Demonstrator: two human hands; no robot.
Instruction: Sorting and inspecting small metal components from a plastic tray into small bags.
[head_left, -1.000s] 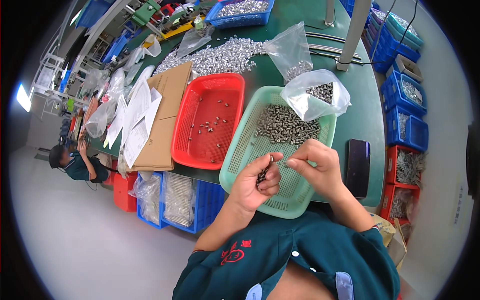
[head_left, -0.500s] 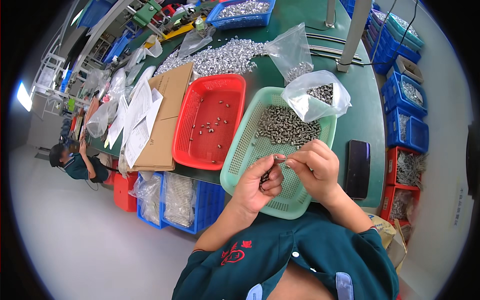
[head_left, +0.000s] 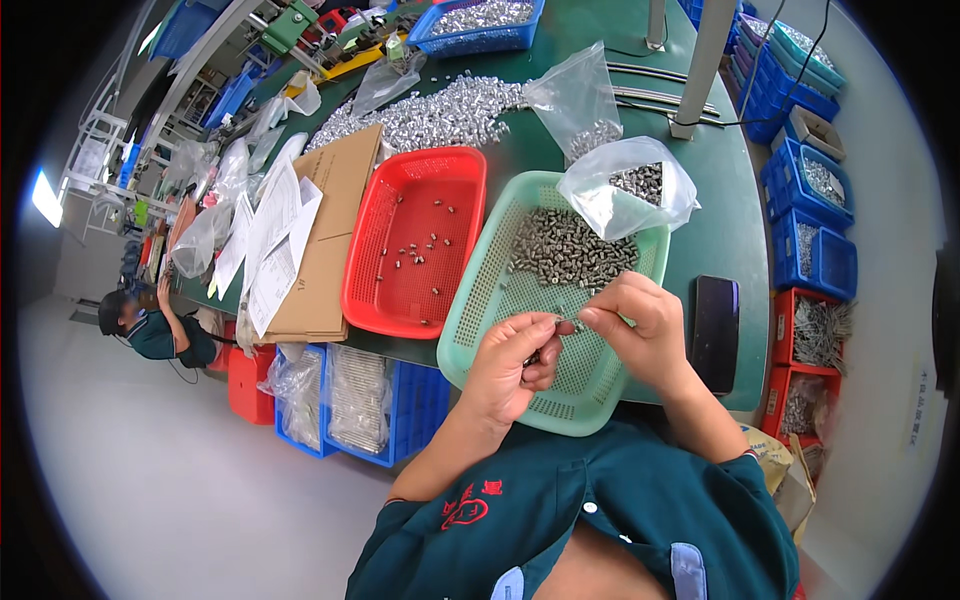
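Both hands are over the near half of a light green perforated basket (head_left: 461, 330). My left hand (head_left: 512, 362) is curled closed around some small metal parts (head_left: 531, 358), dark and shiny, which show between the fingers. Its thumb and forefinger pinch together at the top. Just to the right, the thumb and fingers of my right hand (head_left: 640, 328) are closed in a pinch; what they hold, if anything, is too small to make out. A pile of small metal cylindrical parts (head_left: 570, 250) lies in the far half of the basket, beyond my hands.
A red basket (head_left: 362, 290) with several loose parts stands left of the green one. An opened plastic bag of parts (head_left: 610, 205) rests on the green basket's far right corner. A phone (head_left: 714, 335) lies to the right. Cardboard (head_left: 325, 240) and silvery parts (head_left: 430, 118) lie farther off.
My right hand has drawn slightly up and away from the left fingertips, leaving a small gap. The left hand stays almost in place, still closed on metal parts.
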